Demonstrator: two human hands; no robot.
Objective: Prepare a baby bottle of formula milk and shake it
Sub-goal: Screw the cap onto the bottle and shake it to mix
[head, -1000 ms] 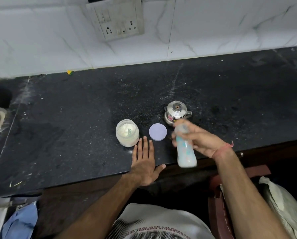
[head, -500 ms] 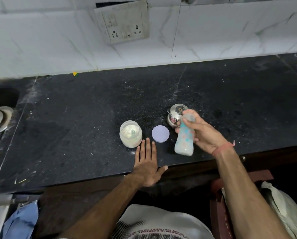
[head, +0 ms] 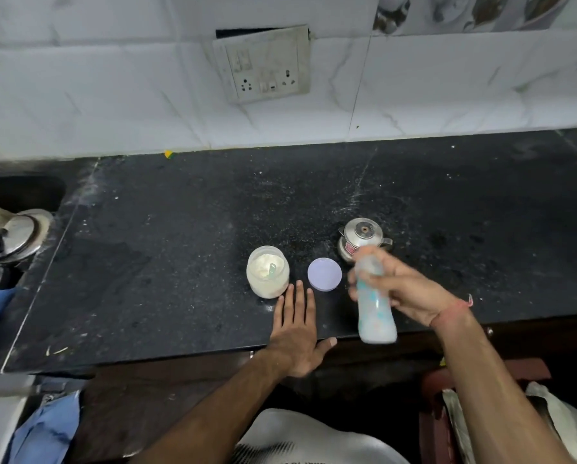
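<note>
Here the right hand [head: 411, 293], fingers wrapped round the blurred bottle [head: 376, 308], shakes over the surface's [head: 180, 262] near edge; a seemingly loose grip risks dropping it. Left hand [head: 295, 333] lies flat, fingers spread.

Blurred milky baby bottle [head: 376, 304], seemingly tilted

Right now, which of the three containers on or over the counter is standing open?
The glass formula jar, left of its lilac lid: powder and scoop show inside. The steel pot is lidded; the baby bottle is in the right hand.
</note>
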